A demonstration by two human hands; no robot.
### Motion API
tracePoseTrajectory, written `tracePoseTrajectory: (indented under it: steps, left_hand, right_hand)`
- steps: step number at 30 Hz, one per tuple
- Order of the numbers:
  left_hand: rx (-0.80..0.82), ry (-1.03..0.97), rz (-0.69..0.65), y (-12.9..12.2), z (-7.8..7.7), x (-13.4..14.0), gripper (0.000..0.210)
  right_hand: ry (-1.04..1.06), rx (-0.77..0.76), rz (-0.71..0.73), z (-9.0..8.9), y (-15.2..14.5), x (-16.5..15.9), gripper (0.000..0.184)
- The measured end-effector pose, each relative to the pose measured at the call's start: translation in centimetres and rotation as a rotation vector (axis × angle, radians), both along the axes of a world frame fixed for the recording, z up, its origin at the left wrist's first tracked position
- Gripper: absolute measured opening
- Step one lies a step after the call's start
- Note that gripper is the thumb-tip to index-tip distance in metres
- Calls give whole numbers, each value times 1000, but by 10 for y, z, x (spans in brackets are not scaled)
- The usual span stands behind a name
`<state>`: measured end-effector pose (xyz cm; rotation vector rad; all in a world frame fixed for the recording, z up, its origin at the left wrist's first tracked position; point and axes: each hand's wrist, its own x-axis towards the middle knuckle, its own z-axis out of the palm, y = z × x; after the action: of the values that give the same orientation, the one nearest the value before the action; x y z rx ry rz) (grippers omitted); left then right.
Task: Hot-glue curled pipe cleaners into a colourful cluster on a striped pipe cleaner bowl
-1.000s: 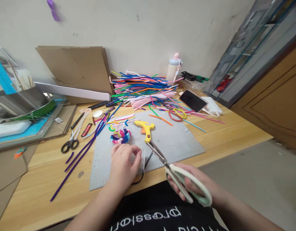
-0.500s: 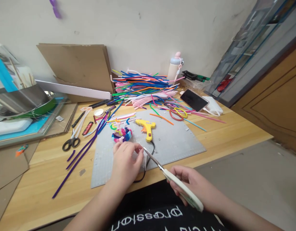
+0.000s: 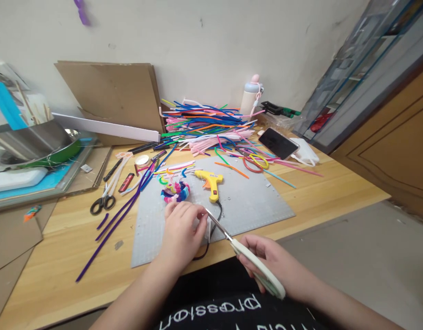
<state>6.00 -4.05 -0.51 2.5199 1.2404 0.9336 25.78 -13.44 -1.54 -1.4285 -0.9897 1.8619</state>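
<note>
In my right hand (image 3: 262,256) is a pair of white-handled scissors (image 3: 255,267), its metal blades pointing up and left. The blade tips reach the fingertips of my left hand (image 3: 185,229), whose thumb and fingers are pinched together; whatever they pinch is too small or hidden to make out. Just beyond the left hand lies a multicoloured ring of fuzzy pipe cleaners (image 3: 176,191) with curled ends. A yellow glue gun (image 3: 211,183) rests to its right on the grey cutting mat (image 3: 259,201), its black cord running down beneath my hands.
A large heap of coloured pipe cleaners (image 3: 204,123) lies against the wall. Purple pipe cleaners (image 3: 118,222) and black-handled scissors (image 3: 103,202) are on the left. Red-and-yellow scissors (image 3: 254,162), a phone (image 3: 278,143) and a bottle (image 3: 249,98) stand or lie at the back right.
The white-handled scissors and my right hand have shifted slightly left and up, the blades still at my left fingertips. My left hand keeps its pinch; the view has moved a little.
</note>
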Motion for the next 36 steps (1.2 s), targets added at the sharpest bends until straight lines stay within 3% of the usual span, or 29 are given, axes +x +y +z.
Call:
tracePoseTrajectory:
  steps: [16, 19, 23, 29, 33, 36]
  left_hand:
    - [0, 16, 2, 2, -2, 0, 8]
    - [-16, 12, -8, 1, -3, -3, 7]
    - [-44, -25, 12, 1, -6, -8, 5]
    - [-252, -161, 94, -3, -7, -14, 10]
    - [-462, -355, 133, -7, -7, -16, 12]
    - [-507, -498, 147, -6, -10, -18, 13]
  right_hand:
    - [21, 38, -32, -14, 3, -2, 37]
    - [-91, 88, -164, -14, 11, 8, 38]
    - [-312, 289, -389, -11, 24, 28, 34]
    - [-250, 274, -425, -15, 31, 39, 33]
    - [-535, 437, -411, -24, 41, 53, 29]
    - [-796, 436, -445, -26, 52, 71, 25]
